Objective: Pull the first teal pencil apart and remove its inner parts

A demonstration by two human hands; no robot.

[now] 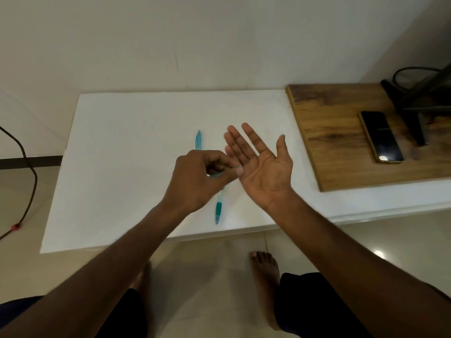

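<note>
Translucent teal plastic pen [218, 211]; matt white tabletop [122, 147]; grained wood board [341, 132].

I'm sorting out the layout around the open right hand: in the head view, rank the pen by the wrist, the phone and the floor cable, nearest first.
From the right hand:
1. Teal pen, just left, on the white board.
2. Phone, right, on the wooden board.
3. Cable, far left, on the floor.

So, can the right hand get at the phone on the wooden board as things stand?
Probably yes. The right hand is open, palm up and holding nothing, and the phone lies flat on the wooden board to its right with bare surface between them. The dark stand sits beyond the phone.
</note>
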